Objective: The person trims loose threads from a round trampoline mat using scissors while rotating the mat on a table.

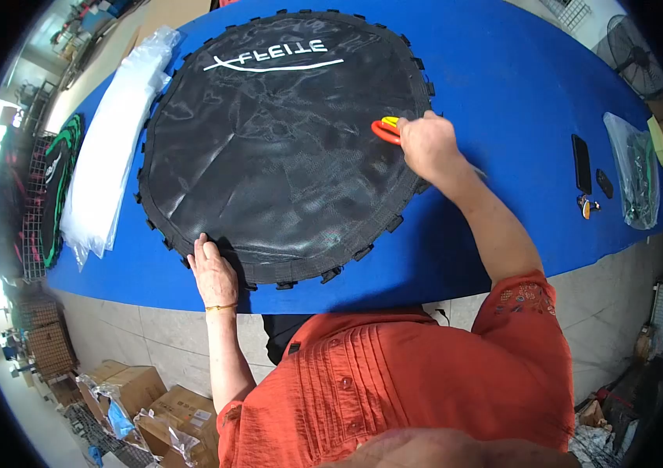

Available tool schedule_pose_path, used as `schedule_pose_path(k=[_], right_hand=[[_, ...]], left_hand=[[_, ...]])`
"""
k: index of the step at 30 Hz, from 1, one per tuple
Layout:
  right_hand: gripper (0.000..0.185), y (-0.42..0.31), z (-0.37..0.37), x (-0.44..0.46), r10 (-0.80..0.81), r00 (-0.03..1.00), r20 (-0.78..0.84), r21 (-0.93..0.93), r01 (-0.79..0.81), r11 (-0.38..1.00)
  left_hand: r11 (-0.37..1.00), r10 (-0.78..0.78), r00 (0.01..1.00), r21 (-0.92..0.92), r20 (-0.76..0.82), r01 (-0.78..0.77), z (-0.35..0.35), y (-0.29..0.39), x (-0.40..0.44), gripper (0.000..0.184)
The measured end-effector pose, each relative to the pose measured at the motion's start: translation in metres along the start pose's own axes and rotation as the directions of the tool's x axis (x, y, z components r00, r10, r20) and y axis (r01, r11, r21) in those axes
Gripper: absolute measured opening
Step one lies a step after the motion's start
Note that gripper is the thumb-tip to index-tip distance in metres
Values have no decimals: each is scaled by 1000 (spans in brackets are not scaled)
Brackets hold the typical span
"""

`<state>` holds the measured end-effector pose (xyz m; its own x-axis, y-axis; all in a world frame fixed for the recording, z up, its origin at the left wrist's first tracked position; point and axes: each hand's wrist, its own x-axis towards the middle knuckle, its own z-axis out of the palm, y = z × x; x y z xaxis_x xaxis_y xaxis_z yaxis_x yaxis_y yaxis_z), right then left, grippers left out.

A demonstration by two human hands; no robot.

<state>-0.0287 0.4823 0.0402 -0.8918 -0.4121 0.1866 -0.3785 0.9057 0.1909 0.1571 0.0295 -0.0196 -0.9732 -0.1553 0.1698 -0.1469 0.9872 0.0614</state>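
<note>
A round black mesh mat (269,156), like a trampoline mat, lies flat with white lettering near its far edge and several black loops around its rim. My left hand (213,273) rests open on its near-left edge, fingers stretched out. Over the right side of the mat, my right hand (428,144) is closed around a pair of scissors (387,131). Their red and yellow handles stick out to the left of my fist; the blades are mostly hidden by my hand and wrist.
The mat lies on a blue table (503,93). Clear plastic bags (117,148) are stacked on the left. At the right lie a black phone (581,164), a small dark object (604,183) and a bagged item (634,171). Cardboard boxes (179,413) stand on the floor; a fan (634,54) is at the far right.
</note>
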Motion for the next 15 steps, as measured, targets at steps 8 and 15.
schedule_pose_path(k=[8, 15], right_hand=[[17, 3, 21, 27, 106, 994, -9, -123, -106, 987], [22, 10, 45, 26, 103, 966, -238, -100, -130, 986]], left_hand=[[1000, -14, 1000, -19, 0, 14, 1, 1, -2, 29], [1000, -21, 999, 19, 30, 21, -2, 0, -1, 32]])
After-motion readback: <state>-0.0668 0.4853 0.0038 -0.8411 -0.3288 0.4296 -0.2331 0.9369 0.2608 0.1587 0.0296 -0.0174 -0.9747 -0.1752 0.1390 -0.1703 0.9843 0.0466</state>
